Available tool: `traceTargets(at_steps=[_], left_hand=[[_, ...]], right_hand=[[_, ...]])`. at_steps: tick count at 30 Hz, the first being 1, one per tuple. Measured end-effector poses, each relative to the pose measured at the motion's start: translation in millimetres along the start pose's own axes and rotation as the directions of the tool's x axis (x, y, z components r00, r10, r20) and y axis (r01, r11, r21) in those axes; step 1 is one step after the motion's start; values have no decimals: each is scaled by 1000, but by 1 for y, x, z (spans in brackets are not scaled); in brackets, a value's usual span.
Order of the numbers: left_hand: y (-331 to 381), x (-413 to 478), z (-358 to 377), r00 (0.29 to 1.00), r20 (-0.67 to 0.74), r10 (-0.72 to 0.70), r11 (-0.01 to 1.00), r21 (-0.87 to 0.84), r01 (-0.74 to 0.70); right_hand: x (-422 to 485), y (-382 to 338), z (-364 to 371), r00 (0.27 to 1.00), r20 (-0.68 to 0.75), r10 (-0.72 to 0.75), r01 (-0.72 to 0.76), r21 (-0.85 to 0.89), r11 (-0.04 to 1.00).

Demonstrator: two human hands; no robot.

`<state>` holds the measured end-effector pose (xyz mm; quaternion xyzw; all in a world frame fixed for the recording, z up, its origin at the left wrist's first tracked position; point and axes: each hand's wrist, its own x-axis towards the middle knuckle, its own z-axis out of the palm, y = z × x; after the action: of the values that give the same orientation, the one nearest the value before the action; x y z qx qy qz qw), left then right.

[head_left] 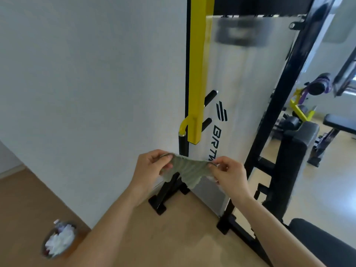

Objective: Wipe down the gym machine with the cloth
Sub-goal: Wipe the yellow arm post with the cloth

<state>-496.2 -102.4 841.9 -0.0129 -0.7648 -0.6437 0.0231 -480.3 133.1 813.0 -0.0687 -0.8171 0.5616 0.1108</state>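
Counted: one cloth (189, 170), one gym machine (200, 74), two black pegs (211, 97) on it, one bin (58, 239) of white paper. The machine top is cut off by the frame edge. The upper panel label is blurred, and the logo lettering is partly covered by the cloth. The cloth is held stretched in front of the lower panel; contact cannot be told. Grip: an upper cloth corner is pinched by the left hand (152, 166) and by the right hand (229, 174), thumb against fingers.

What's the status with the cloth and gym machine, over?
Both busy: left hand and right hand each pinch an edge of the cloth. It hangs spread between them, not yet on the gym machine. Nothing blocks its white panel.
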Motion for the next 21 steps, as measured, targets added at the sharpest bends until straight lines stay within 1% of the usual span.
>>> traceTargets(at_steps=[3, 5, 7, 10, 13, 15, 17, 19, 21], left_hand=[[16, 58, 3, 999, -51, 6, 996, -90, -11], [24, 96, 6, 998, -58, 16, 991, -129, -24], [32, 120, 10, 998, -58, 32, 985, -168, -42], [32, 165, 15, 998, -49, 39, 980, -191, -48], [19, 206, 20, 999, -24, 31, 980, -195, -35], [4, 225, 24, 999, 34, 11, 983, -183, -5], [-14, 237, 27, 991, 133, 0, 986, -166, 23], [-28, 245, 26, 968, 249, -17, 986, -155, 57], [-40, 251, 22, 929, 371, -8, 987, -147, 67]], right_hand=[[54, -20, 6, 998, 36, 56, -61, 152, 986], [90, -34, 13, 994, 53, 93, -104, 249, 963], [114, -46, 16, 994, 43, 103, -111, 336, 935], [149, -54, 30, 992, -57, 114, -79, 431, 899], [173, -45, 54, 981, -184, 66, 15, 408, 913], [179, -32, 73, 975, -217, 44, 38, 361, 932], [176, -21, 93, 974, -219, 51, 20, 311, 950], [168, -16, 110, 971, -228, 72, -2, 291, 957], [160, -13, 127, 967, -246, 57, 15, 281, 959]])
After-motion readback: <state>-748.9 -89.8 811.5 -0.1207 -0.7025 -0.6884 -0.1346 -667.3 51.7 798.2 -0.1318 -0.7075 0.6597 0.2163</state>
